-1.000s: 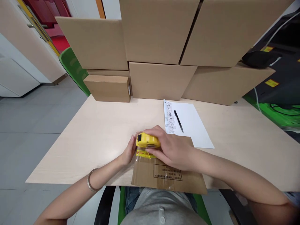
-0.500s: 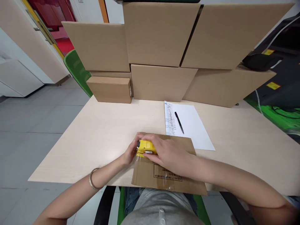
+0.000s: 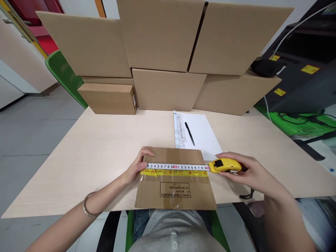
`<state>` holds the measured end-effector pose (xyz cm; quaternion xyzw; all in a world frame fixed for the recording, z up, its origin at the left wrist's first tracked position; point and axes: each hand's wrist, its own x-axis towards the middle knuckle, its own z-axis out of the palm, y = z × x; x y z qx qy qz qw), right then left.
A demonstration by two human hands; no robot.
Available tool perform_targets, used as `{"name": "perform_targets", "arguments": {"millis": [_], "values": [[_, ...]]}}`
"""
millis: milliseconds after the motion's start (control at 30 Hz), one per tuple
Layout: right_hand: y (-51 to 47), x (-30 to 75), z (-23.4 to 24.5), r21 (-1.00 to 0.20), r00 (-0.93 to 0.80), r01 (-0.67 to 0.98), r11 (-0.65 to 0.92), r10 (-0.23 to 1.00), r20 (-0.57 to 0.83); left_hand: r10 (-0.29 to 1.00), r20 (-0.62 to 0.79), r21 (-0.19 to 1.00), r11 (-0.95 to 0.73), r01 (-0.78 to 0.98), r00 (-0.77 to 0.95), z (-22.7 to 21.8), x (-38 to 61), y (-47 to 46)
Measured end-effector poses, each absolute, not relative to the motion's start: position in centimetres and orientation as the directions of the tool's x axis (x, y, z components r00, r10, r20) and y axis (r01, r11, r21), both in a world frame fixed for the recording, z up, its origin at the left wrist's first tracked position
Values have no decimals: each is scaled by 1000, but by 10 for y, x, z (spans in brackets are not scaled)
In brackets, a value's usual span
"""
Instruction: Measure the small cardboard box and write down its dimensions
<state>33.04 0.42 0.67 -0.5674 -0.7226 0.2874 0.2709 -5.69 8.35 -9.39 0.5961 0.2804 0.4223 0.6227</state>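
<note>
A flat cardboard box (image 3: 174, 157) lies at the table's front edge, with yellow printed tape across its top. Over it stretches the white blade of a tape measure (image 3: 225, 165), its numbers facing up. My left hand (image 3: 138, 162) pinches the blade's end at the box's left edge, thumb on top; the blade's tip is hidden there. Just past the box's right edge, my right hand (image 3: 244, 171) grips the yellow tape-measure case, its black strap hanging below.
Beyond the box lies a printed sheet of paper (image 3: 210, 136) with a black pen (image 3: 189, 133) on it. Large cartons (image 3: 168, 89) are stacked along the table's back, and a smaller carton (image 3: 107, 99) stands at their left. A green chair (image 3: 63, 75) is behind the table's left side.
My right hand has moved right with the case, drawing the blade out across the box. My left hand stays at the box's left edge. The view has shifted right.
</note>
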Motion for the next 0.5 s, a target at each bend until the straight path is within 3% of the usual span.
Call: {"name": "perform_targets", "arguments": {"millis": [300,500], "values": [[9,317,26,-704,-223,694,151,975,-10,890,130,987,-76,-140,437,-84,-54,81],[51,223,40,-637,-507,676,370,861,-37,919,170,980,-121,-158,354,-85,-51,78]]}}
